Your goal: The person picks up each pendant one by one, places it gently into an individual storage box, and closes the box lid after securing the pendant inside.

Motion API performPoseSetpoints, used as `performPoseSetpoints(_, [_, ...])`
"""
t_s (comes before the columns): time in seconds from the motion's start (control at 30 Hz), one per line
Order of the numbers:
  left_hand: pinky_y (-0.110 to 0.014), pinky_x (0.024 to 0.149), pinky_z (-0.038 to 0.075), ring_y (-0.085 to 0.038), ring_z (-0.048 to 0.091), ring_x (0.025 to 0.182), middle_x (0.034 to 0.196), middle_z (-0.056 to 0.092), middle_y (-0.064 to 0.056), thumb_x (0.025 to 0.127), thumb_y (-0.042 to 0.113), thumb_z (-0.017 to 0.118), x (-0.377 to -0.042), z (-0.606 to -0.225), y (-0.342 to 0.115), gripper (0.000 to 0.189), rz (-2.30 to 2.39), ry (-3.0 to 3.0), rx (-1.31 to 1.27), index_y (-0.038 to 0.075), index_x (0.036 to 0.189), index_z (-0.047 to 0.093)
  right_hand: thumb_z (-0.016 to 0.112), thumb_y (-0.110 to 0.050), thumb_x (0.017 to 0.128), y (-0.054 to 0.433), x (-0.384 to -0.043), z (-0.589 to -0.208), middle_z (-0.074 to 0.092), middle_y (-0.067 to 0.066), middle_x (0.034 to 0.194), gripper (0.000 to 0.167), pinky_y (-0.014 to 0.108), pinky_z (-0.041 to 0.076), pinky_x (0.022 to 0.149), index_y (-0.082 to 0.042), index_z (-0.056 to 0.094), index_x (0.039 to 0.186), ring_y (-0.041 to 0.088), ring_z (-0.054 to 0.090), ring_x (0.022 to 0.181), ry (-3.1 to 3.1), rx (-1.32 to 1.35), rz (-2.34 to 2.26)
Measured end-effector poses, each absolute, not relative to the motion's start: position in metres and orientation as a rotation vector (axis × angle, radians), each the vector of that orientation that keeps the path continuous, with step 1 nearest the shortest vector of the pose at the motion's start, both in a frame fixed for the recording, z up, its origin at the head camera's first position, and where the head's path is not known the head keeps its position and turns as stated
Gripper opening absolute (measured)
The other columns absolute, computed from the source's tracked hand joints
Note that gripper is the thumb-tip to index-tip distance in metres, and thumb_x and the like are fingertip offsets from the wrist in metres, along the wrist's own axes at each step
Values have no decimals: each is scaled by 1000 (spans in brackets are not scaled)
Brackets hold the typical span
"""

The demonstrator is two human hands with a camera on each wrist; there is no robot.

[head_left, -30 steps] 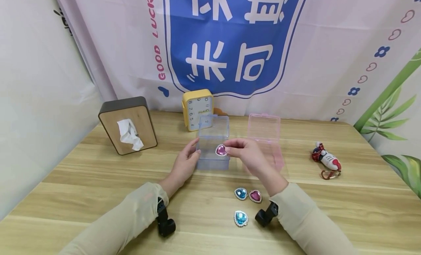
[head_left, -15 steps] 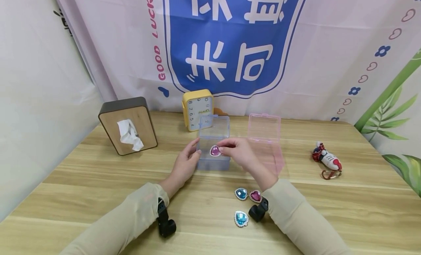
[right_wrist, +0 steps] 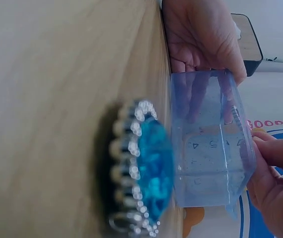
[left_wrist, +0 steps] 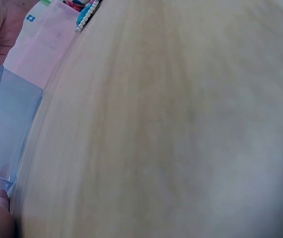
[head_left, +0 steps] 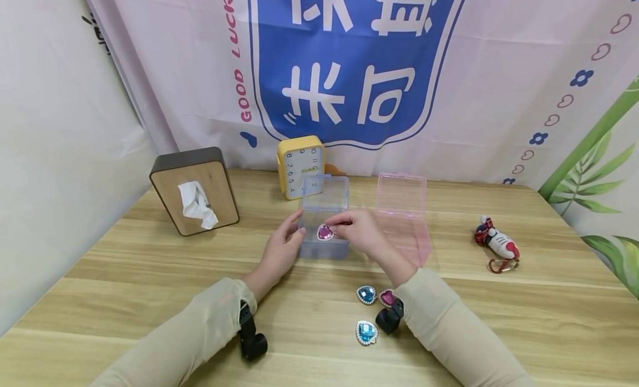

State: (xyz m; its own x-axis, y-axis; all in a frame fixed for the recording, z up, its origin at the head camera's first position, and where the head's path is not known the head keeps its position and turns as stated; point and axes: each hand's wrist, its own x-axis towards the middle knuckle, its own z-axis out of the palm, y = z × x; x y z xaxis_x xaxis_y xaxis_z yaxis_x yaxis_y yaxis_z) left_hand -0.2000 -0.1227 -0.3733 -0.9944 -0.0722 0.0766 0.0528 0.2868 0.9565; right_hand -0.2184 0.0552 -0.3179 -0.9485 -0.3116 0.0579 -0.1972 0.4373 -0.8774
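In the head view, my right hand (head_left: 360,232) pinches a pink heart-shaped gem (head_left: 325,232) with a pearly border over the open clear blue box (head_left: 323,250). My left hand (head_left: 280,248) rests against the left side of this box, thumb near its rim, as the right wrist view shows through the clear wall (right_wrist: 201,188). A clear pink box (head_left: 414,240), lid up, stands just right of it, partly behind my right forearm. On the table nearer me lie two blue heart gems, one left (head_left: 366,294) and one in front (head_left: 366,332), and another pink heart gem (head_left: 386,297), partly covered by the wrist camera.
Behind the blue box stands a yellow clock (head_left: 301,168). A wood-faced tissue box (head_left: 197,193) is at the back left. To the right lies a plush keychain (head_left: 496,244) with a red carabiner. A printed cloth (head_left: 489,87) hangs along the table's back.
My right hand has moved left and then slightly down with the pink gem, bringing it further over the blue box. The left hand has stayed in place.
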Motion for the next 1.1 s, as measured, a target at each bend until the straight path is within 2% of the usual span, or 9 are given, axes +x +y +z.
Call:
performPoseSetpoints(0.23, [-44,102,38,-31,49,121,131,51,-20,92,16,51,-200,-373,-123,49,-1823,-2434,21,22,139,42,65,0,82,53,-221,-317,70,11,98,16,21,52,64,-5,74,95,13,62,78,2690,-498,-1380])
performPoseSetpoints(0.73, [-44,99,41,-29,53,115,126,55,-20,92,15,52,-199,-374,-122,49,-1783,-2436,22,22,139,43,63,-2,85,54,-215,-316,70,11,97,18,24,53,69,-2,71,102,14,64,79,2665,-434,-1435])
performPoseSetpoints(1.1, [-44,100,40,-28,51,117,129,54,-18,91,19,52,-198,-373,-122,49,-1790,-2455,40,26,139,43,63,-11,87,69,-208,-309,65,11,109,24,27,53,74,-4,67,110,18,64,86,2565,-487,-1492])
